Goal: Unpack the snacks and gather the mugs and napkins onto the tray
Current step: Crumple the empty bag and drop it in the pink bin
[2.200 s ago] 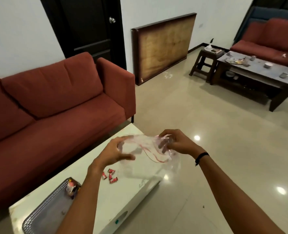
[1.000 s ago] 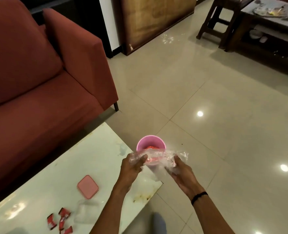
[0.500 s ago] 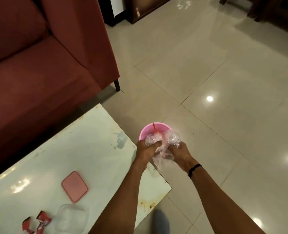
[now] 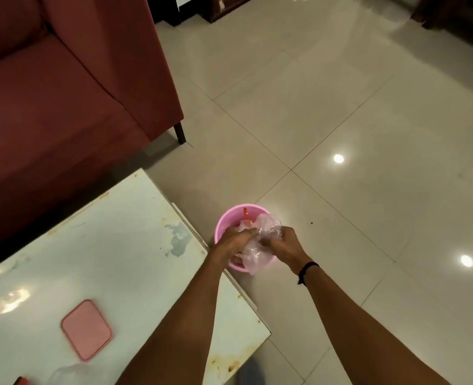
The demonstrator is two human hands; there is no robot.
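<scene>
1. Hands: the left hand [image 4: 231, 241] and the right hand [image 4: 281, 243] both have fingers curled into a crumpled clear plastic bag [image 4: 260, 240]; the bag is held over and partly inside a pink bin [image 4: 221, 227] that stands on the floor just beside the bench [image 4: 105, 245] corner.
2. Judged step: disposal of empty snack packaging; the unpacking stage appears near its end.
3. On the bench: a pink lid [image 4: 86, 330]; a clear container [image 4: 68, 375] at the lower edge; a red item [image 4: 21, 381], probably a snack, only partly in frame.
4. Not in view: tray, mugs, napkins; their state cannot be told.
5. Remaining, as judged: release the bag into the bin; gather mugs and napkins onto the tray.
</scene>
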